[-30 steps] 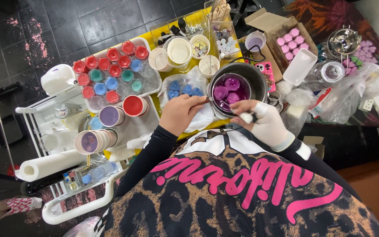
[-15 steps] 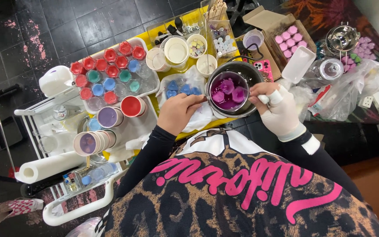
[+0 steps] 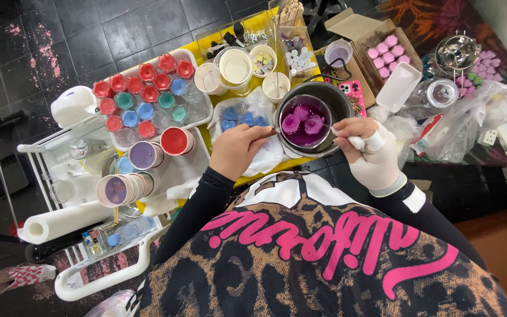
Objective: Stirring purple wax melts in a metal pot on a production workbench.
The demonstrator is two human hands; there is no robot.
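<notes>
The pot (image 3: 309, 120) of purple liquid with pink lumps sits on our yellow table (image 3: 215, 144), right of the tray (image 3: 206, 108) of little coloured cups. Our left hand (image 3: 239, 149) has its fingers clamped on the pot's handle; our right hand (image 3: 368, 147), gloved, pinches a small white tool at the rim

Handle of the metal pot (image 3: 315, 126) hidden under the left hand (image 3: 239, 149). Item pinched in the right hand (image 3: 371, 149) too small to identify. Small pieces in the clear box (image 3: 300, 56) blurred. Paper bag (image 3: 7, 279) cut off by the left edge.
</notes>
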